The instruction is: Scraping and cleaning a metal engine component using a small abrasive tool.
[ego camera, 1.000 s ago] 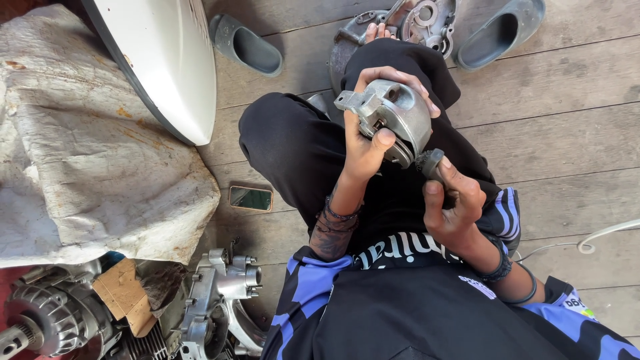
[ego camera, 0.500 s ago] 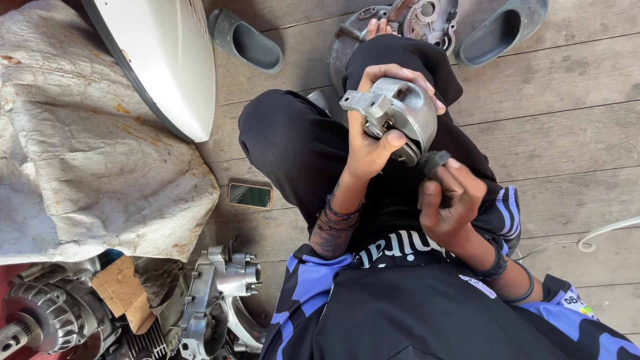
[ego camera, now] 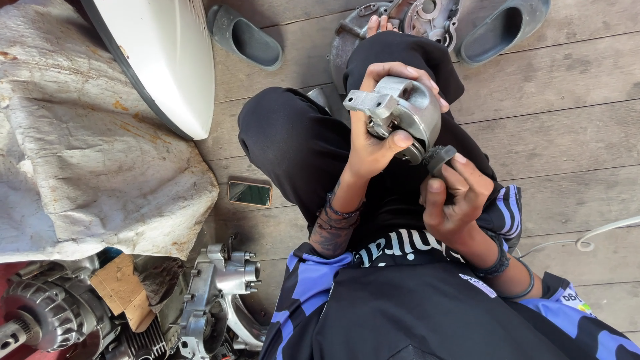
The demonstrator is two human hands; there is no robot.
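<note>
The left hand point(ego camera: 373, 143) is wrapped around a rounded, silver-grey cast metal housing point(ego camera: 400, 113), thumb pressed on its near face and fingers curled over the far side, holding it above the lap. Just beside it, the right hand point(ego camera: 457, 200) is closed on a small dark round part point(ego camera: 439, 158) that touches the housing's lower edge. Left of the hands, a dark phone point(ego camera: 250, 193) lies on the wooden floor point(ego camera: 567, 133); beyond them, a grey engine cover point(ego camera: 427, 17) and two grey slippers point(ego camera: 243, 37).
</note>
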